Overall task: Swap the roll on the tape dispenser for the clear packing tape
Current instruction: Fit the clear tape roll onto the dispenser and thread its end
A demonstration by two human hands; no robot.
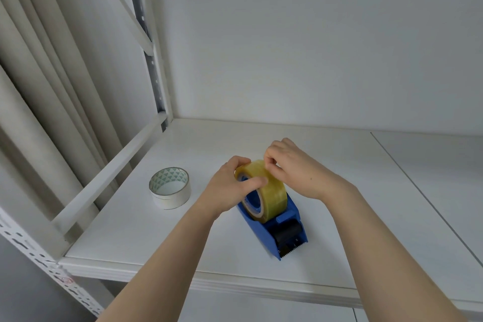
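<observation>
A blue tape dispenser [283, 232] stands on the white shelf [326, 206], its serrated cutter pointing toward me. The clear, yellowish packing tape roll [273, 195] sits upright in the dispenser on the blue hub. My left hand [230, 185] grips the roll's left side, thumb across its face. My right hand [292, 167] pinches at the top of the roll's outer surface with fingertips. A white tape roll [170, 187] with a green-patterned core lies flat on the shelf, to the left of the dispenser and apart from both hands.
A white shelf side rail [109, 172] runs diagonally along the left. A perforated metal upright [154, 65] stands at the back left corner. The white back wall [313, 47] closes the shelf behind. The shelf's front edge [235, 285] is near me.
</observation>
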